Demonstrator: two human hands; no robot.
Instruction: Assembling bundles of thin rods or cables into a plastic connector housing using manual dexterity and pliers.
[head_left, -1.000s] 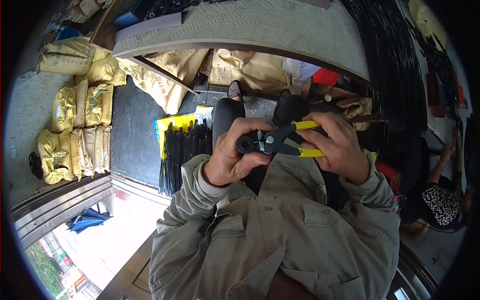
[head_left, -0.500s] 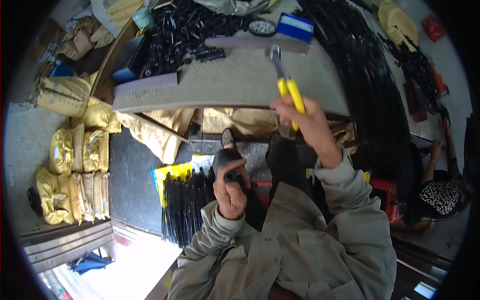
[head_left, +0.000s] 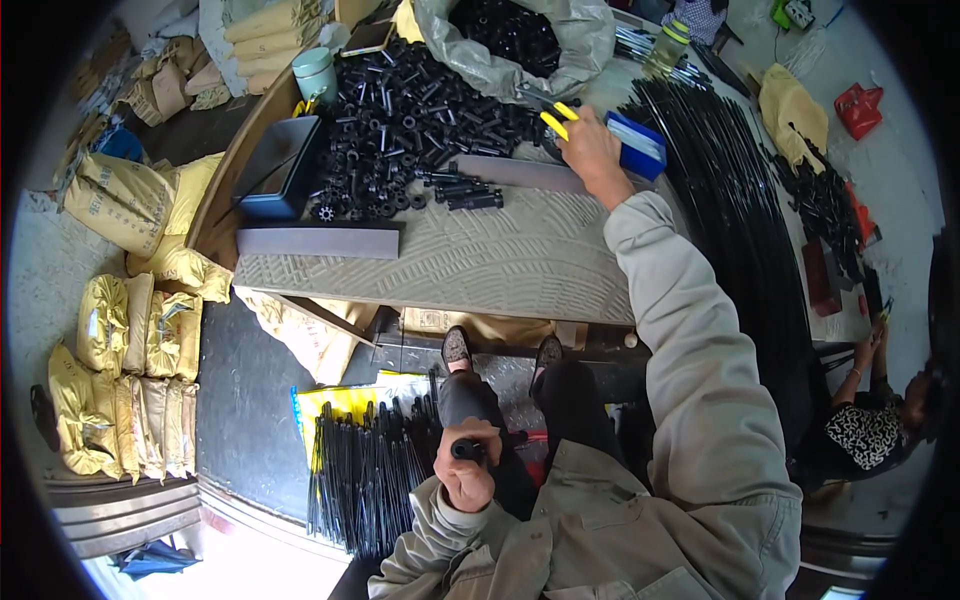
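Observation:
My left hand (head_left: 465,485) is closed around a black tube (head_left: 468,450), whose round open end points up above my lap. My right hand (head_left: 592,150) reaches far over the bench, closed on pliers with yellow handles (head_left: 553,124). Their metal jaws point away toward the far left, over the edge of a pile of small black fittings (head_left: 390,120). Just right of that hand lies an open blue box (head_left: 637,145) with pale contents. What is under the right hand is hidden.
The dusty bench top (head_left: 500,245) carries a grey sack of black parts (head_left: 590,40), a dark blue bin (head_left: 270,205) and long black rods (head_left: 710,170). More black rods (head_left: 360,470) stand beside my left leg. At far right sits another person (head_left: 860,430).
My right hand has moved away from me with the pliers, from the bench's near edge to beside the blue box. The left hand keeps the tube, and the view has shifted farther over the bench.

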